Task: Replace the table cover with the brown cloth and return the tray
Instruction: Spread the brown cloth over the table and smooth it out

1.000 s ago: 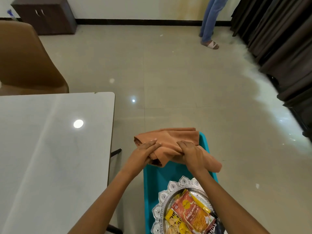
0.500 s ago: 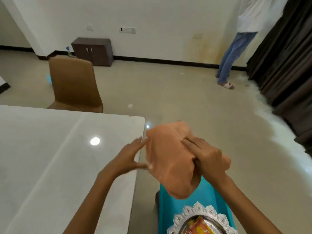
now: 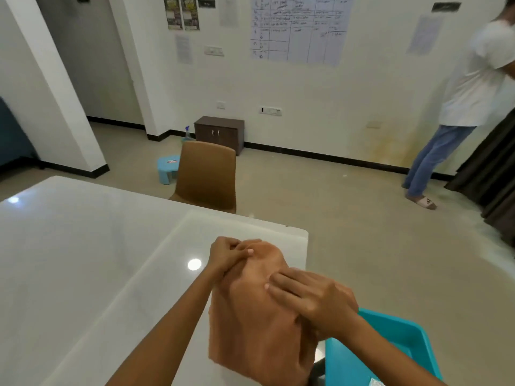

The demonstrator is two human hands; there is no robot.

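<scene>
- Counted: two hands, one cloth (image 3: 259, 324), one table (image 3: 83, 260), one brown chair (image 3: 207, 176), one teal chair (image 3: 390, 346), one cabinet (image 3: 219, 132), one stool (image 3: 167, 168), one bystander (image 3: 457, 107).
- Cloth: brown, bunched, held up in the air over the table's near right corner, hanging down between both forearms; lower edge loose, blurred.
- Left hand (image 3: 227, 256): fingers curled, pinching the cloth's top edge; thumb on top of the fold.
- Right hand (image 3: 312, 299): fingers laid over the cloth's front face, lower and to the right of the left hand, gripping it from the right side; thumb hidden behind the fabric.
- Cloth's top bulge between the two hands; most of the fabric below both hands.
- Table: white, glossy, bare surface with two ceiling-light reflections; cloth not lying on it, only in front of it.
- Brown chair at the table's far edge; stool just behind it on the left.
- Teal chair at lower right, under the right forearm; a sliver of a silver tray (image 3: 374, 382) at the bottom edge, barely visible.
- Cabinet against the far wall; papers and a chart (image 3: 298, 26) taped above.
- Bystander at right by the dark curtain (image 3: 490, 174), white shirt, jeans, sandals.
</scene>
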